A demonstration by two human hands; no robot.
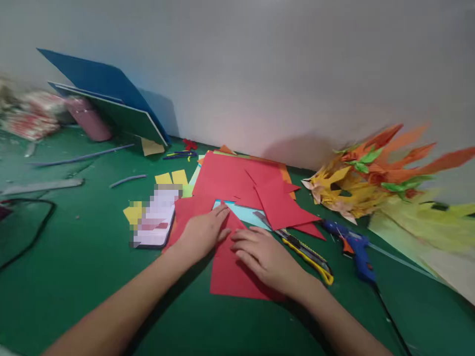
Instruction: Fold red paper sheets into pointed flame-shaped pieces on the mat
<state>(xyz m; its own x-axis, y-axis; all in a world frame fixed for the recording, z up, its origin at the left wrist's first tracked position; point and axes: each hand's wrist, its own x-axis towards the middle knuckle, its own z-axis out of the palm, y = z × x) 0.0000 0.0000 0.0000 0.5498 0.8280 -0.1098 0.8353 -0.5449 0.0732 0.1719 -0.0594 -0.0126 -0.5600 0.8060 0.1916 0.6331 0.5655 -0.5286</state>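
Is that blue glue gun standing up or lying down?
Lying down: the glue gun is on its side on the green table, its handle stretched along the surface. Whether it's switched on, I cannot tell.

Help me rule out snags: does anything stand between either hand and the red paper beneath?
Nothing visible does. The left hand and the right hand both rest on red paper; the yellow-handled cutter lies beside the right hand.
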